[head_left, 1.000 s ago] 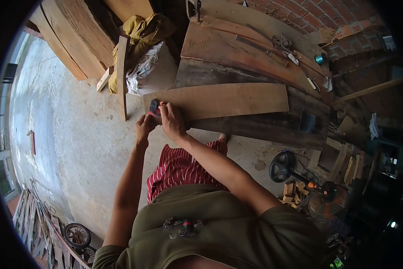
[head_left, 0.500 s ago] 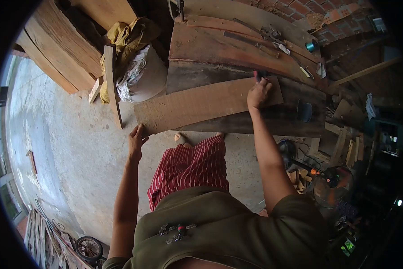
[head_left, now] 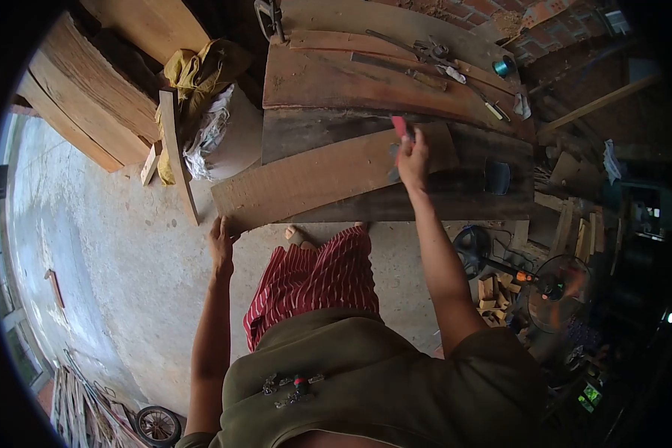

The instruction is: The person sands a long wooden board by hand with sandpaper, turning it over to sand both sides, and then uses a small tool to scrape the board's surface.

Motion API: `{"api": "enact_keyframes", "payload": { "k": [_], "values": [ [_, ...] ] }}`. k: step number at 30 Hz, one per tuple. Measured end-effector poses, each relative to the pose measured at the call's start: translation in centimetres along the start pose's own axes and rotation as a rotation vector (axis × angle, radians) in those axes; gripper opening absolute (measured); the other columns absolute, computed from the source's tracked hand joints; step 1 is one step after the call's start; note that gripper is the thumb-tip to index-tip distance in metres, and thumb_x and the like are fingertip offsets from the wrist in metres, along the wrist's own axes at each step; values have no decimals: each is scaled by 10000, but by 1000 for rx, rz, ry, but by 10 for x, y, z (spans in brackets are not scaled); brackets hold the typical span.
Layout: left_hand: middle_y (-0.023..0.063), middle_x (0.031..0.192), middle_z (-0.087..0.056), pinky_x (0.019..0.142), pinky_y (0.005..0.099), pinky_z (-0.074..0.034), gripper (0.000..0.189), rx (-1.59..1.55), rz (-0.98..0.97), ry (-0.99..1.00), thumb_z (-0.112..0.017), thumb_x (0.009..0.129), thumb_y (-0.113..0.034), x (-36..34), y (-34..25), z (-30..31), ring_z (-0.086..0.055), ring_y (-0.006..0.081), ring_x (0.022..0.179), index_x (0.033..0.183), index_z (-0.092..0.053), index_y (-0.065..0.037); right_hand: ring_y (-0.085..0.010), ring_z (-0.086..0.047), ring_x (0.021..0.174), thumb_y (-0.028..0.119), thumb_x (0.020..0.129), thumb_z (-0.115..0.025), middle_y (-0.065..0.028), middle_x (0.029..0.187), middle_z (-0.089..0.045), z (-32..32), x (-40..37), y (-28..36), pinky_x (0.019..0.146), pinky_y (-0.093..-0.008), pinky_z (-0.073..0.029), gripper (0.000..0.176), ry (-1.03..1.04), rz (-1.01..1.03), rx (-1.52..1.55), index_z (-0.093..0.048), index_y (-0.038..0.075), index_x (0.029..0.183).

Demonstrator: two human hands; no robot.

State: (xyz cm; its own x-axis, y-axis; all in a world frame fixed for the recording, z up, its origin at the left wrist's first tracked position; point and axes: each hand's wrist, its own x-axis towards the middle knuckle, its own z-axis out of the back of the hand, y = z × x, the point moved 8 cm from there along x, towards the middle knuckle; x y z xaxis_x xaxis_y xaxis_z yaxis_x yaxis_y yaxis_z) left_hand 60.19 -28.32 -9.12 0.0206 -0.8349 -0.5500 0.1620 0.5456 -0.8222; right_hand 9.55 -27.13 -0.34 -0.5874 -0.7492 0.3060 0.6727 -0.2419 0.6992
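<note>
A long, slightly curved brown wooden board [head_left: 313, 173] lies slantwise over a dark workbench top [head_left: 500, 145], its left end jutting past the bench edge. With its fingers closed, my left hand [head_left: 220, 243] holds the near corner of that left end. My right hand [head_left: 413, 163] is closed round a red-handled tool [head_left: 400, 127] above the right part of the board. A greyish part of this tool shows below the fingers, but I cannot tell its exact kind. A dark curved piece [head_left: 497, 177] lies on the bench right of the board.
Hand tools [head_left: 437, 63] and a spool of green line [head_left: 504, 66] lie at the back of the bench. A white sack [head_left: 227, 131] and an upright plank [head_left: 177, 157] stand to the left. At right are a fan [head_left: 556, 291] and wood offcuts [head_left: 493, 295].
My right hand has moved left along the board and turned, so more of the red-handled tool shows. My left hand stays at the board's corner. The whole view has shifted slightly.
</note>
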Motion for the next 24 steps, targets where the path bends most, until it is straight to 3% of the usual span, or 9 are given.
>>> {"api": "enact_keyframes", "payload": {
  "k": [2,5,8,12,15,16,19,22,24],
  "values": [
    [176,1174,-638,857,383,-545,464,91,-46,11,-470,1025,-335,-4,-5,-4,-647,251,1027,1327,-520,14,-418,-584,1027,140,950,-542,-254,1149,-562,74,36,-82,862,-479,-475,313,-70,-101,-435,-515,19,1238],
    [168,1168,-639,830,383,-555,445,159,-78,5,-480,1018,-317,0,-3,-7,-648,251,1013,1313,-525,13,-433,-579,1011,118,942,-540,-253,1109,-530,92,9,-140,837,-487,-480,294,-162,-415,-555,-507,30,1220],
    [169,1176,-640,812,386,-559,435,152,-34,-3,-483,1013,-303,1,3,-1,-651,253,1009,1320,-529,2,-431,-570,1018,-1,887,-558,-238,1098,-497,34,-56,-30,839,-485,-483,325,-163,-120,-367,-496,21,1205],
    [151,1167,-640,847,395,-539,422,134,-24,-80,-498,1003,-323,-4,3,-2,-645,234,1017,1309,-536,-35,-419,-559,1108,-11,864,-572,-209,1180,-527,-31,-118,68,894,-452,-482,396,301,127,95,-507,47,1250],
    [143,1177,-633,908,405,-507,449,120,-2,-93,-498,1001,-352,3,-1,-3,-627,226,1058,1320,-519,-37,-418,-573,1091,17,890,-555,-220,1170,-562,5,-65,47,893,-450,-478,343,188,206,117,-524,30,1232],
    [157,1231,-612,942,407,-494,490,137,18,-76,-483,1008,-352,3,4,0,-617,239,1094,1369,-482,-20,-425,-588,1047,44,920,-527,-242,1163,-575,15,-38,-8,893,-458,-471,303,73,26,159,-534,12,1221],
    [223,1417,-471,1046,416,-415,578,208,-216,-309,-444,1031,-369,17,24,14,-496,328,1276,1444,-380,30,-440,-584,1001,85,926,-548,-235,1099,-555,88,38,-92,844,-494,-477,297,-230,-100,-334,-535,36,1219],
    [258,1457,-401,1101,409,-347,631,518,-220,-439,-414,1033,-421,0,2,-6,-426,380,1330,1457,-352,43,-437,-581,1001,58,910,-553,-226,1127,-533,63,34,-92,839,-498,-482,307,-207,-292,-344,-534,49,1216],
    [272,1442,-401,1099,429,-334,642,483,-180,-474,-415,1031,-428,-5,-5,-11,-414,403,1325,1459,-345,46,-430,-581,1013,27,885,-568,-221,1138,-518,3,8,-22,838,-509,-478,336,26,-6,-280,-530,55,1217]
  ]
}}
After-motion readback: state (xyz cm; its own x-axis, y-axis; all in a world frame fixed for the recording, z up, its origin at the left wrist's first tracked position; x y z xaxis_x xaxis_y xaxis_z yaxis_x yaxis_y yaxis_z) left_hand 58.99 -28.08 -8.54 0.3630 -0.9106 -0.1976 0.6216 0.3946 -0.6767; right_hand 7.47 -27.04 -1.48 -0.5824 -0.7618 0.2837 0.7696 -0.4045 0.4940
